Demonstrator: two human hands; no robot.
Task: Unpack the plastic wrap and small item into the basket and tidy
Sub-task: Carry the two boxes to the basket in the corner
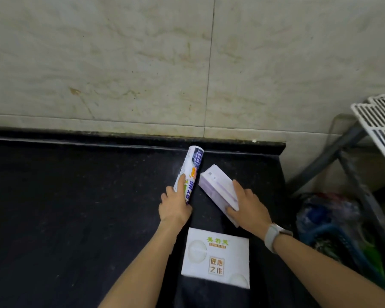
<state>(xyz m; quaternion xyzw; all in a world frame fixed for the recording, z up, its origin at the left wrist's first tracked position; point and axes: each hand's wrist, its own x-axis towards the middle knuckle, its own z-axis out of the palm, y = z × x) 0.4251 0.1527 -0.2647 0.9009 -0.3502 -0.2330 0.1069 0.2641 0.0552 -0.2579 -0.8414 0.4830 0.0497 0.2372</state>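
Note:
A white roll of plastic wrap (192, 167) with colourful print lies on the dark countertop (65, 207), pointing toward the wall. My left hand (175, 203) grips its near end. Just to the right, my right hand (247, 207) holds a long pale lilac box (216, 185) by its near end, tilted on the counter. A white packet with green and gold characters (216, 256) lies flat in front of both hands. A blue basket (342, 238) sits low at the right, off the counter.
A tiled wall (142, 63) runs behind the counter. The counter ends at the right near a metal rack leg (327, 156) and a white wire shelf (380, 121). A plastic bag (329, 210) rests over the basket.

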